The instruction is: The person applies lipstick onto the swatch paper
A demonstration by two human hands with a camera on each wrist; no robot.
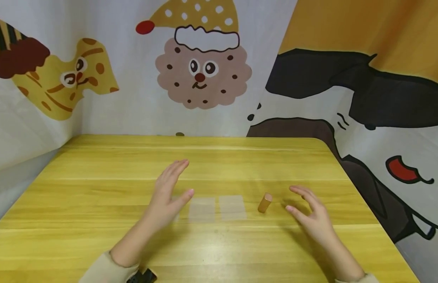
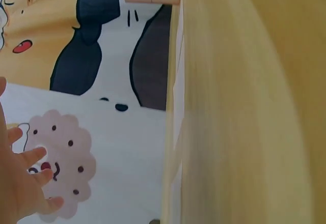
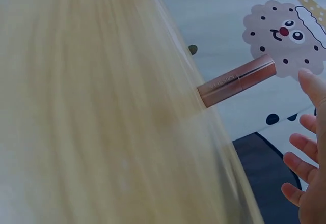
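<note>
A brownish-pink lipstick tube (image 1: 264, 203) stands upright on the wooden table, a little right of the middle. Lettering runs along the tube (image 3: 237, 81) in the right wrist view. To its right hovers my right hand (image 1: 314, 216), fingers loosely bent and apart from the tube. My left hand (image 1: 166, 200) is raised over the table farther left, thumb and fingers spread, holding nothing. Between the left hand and the tube lie two pale translucent squares, a left one (image 1: 202, 209) and a right one (image 1: 232, 207). Part of another pale piece shows behind the left hand.
The yellow wood-grain table (image 1: 212, 165) reaches back to a printed cloth (image 1: 134, 114) with cartoon figures, which hangs behind it and along both sides. A small black object (image 1: 144, 276) sits at the left sleeve cuff (image 1: 109, 271).
</note>
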